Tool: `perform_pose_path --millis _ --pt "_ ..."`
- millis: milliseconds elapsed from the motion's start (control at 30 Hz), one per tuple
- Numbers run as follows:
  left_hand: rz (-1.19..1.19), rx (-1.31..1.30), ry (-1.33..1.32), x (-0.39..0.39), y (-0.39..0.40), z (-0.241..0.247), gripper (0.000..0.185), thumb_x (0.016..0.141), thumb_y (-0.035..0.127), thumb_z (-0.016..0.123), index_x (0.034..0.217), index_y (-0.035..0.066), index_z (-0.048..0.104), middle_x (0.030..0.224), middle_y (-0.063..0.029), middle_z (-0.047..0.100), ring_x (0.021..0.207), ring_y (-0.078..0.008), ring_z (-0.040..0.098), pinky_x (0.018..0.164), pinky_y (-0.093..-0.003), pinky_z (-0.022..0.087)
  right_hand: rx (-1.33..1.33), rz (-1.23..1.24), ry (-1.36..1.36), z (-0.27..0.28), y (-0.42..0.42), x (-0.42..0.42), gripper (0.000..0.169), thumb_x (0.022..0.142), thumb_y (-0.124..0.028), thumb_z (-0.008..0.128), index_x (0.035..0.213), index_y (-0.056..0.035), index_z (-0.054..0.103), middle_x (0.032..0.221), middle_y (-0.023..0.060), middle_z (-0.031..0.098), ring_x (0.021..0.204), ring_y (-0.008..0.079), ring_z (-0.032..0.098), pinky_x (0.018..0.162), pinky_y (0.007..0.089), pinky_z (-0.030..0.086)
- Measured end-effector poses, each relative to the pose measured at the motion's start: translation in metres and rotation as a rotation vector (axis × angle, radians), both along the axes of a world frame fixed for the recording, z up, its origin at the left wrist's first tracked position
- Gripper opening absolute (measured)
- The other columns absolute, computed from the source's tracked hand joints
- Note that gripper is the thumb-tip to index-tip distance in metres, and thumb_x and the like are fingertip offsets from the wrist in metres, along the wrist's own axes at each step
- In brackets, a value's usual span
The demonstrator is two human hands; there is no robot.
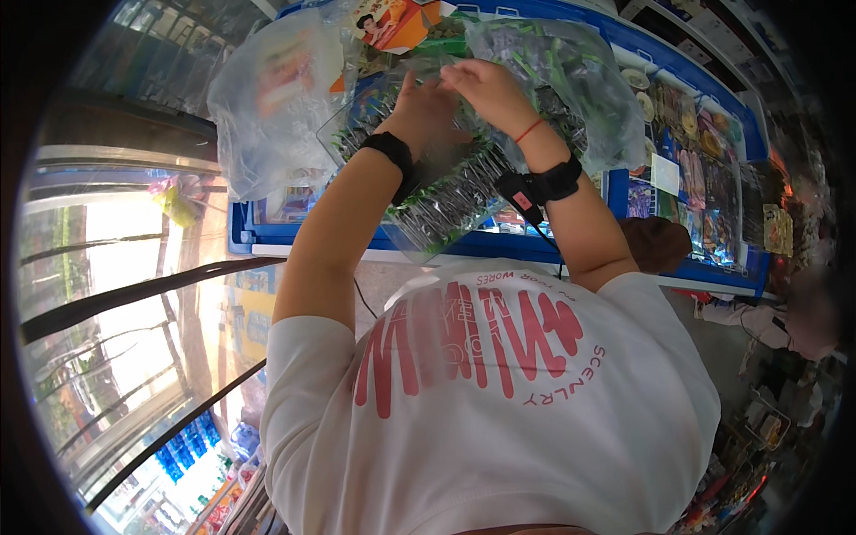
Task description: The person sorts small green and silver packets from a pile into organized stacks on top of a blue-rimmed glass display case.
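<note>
A clear plastic tray (438, 224) with tightly packed rows of small dark, green-ended packets lies before me at a slant. My left hand (428, 110) is over the tray's middle, its fingers spread and partly blurred. Just to its right, my right hand (487, 90) has thumb and fingers bent together close to the left fingertips. Whether either hand pinches something small is too blurred to tell. A translucent plastic bag (555, 73) of similar dark and green packets lies against the tray's right side. Another translucent bag (267, 114), with something orange inside, is spread at the left.
Beneath everything is a blue-framed chest freezer (334, 235) with a glass top; packaged goods show through on the right. An orange printed carton (401, 27) lies at the far edge. A brown object (655, 244) rests on the near right edge. A person (806, 314) is at the far right.
</note>
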State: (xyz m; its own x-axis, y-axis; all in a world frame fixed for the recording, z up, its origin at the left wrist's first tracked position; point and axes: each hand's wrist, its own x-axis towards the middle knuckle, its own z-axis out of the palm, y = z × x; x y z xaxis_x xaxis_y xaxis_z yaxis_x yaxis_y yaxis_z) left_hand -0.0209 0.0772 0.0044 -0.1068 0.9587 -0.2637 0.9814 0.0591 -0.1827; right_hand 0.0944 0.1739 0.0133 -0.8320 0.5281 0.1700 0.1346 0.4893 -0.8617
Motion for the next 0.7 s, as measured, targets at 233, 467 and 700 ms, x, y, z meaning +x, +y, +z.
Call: perform_pose_path --millis 233,467,700 --pt "-0.078 -0.028 0.024 0.005 0.015 0.001 0.083 0.074 0.07 0.056 0.133 0.011 0.05 0.135 -0.0078 0.048 0.133 -0.0258 0.037 0.113 -0.0544 0.017 0.173 -0.617 -0.169 -0.107 0.066 0.113 0.034 0.087 -0.029 0.06 0.101 0.0022 0.065 0.091 0.0148 0.069 0.083 0.0294 0.066 0.074 0.0387 0.05" --pt "-0.018 -0.113 -0.003 0.001 0.019 0.002 0.074 0.073 0.071 0.055 0.133 0.029 0.051 0.137 -0.008 0.047 0.134 -0.0269 0.036 0.111 -0.06 0.015 0.102 -0.624 -0.283 -0.132 0.068 0.09 0.037 0.084 -0.029 0.065 0.105 0.0004 0.067 0.104 0.0217 0.066 0.094 0.0356 0.063 0.08 0.0436 0.05" --pt "-0.01 -0.119 -0.004 0.005 0.02 -0.001 0.069 0.073 0.071 0.054 0.132 0.034 0.053 0.14 -0.0081 0.044 0.136 -0.0279 0.033 0.11 -0.062 0.015 0.257 -0.615 -0.288 -0.132 0.075 0.11 0.027 0.085 -0.024 0.065 0.099 -0.0007 0.067 0.095 0.0184 0.067 0.086 0.0338 0.064 0.077 0.0407 0.05"
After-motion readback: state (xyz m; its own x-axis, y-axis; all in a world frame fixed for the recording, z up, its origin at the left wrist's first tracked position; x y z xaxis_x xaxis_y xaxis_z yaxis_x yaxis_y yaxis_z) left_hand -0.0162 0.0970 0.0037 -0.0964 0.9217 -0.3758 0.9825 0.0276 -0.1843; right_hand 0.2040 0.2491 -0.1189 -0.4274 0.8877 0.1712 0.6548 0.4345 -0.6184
